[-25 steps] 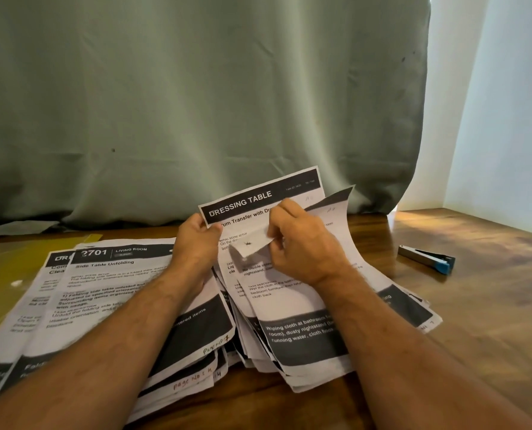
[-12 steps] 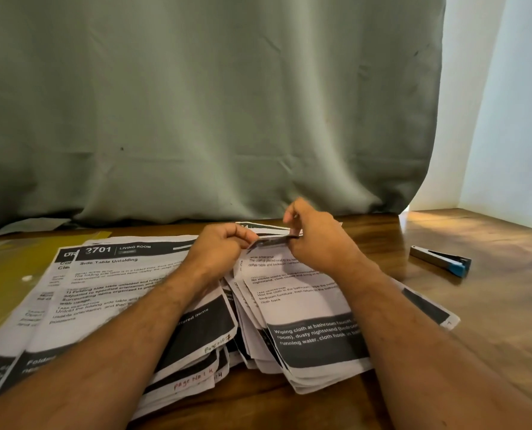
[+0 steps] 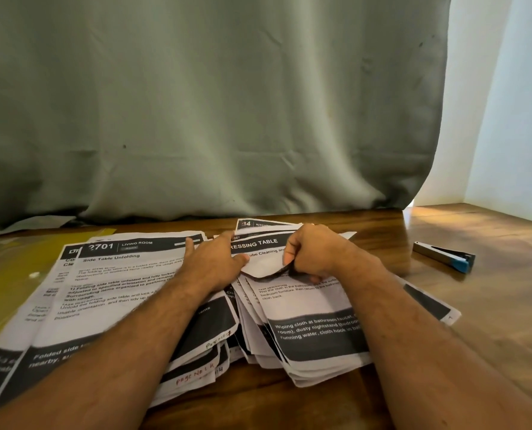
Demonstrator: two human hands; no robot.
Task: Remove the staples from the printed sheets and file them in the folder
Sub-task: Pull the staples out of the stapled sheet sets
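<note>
Right hand (image 3: 316, 254) pinches the folded-over sheet (image 3: 266, 268) – just right of the left hand (image 3: 218, 262), whose straight fingers press the stack (image 3: 314, 333).

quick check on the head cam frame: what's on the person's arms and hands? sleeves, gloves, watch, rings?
Both forearms are bare up to the frame edge, no sleeves in view. The left hand and right hand have no gloves; no watch, band or ring is visible. No markings or cables.
</note>
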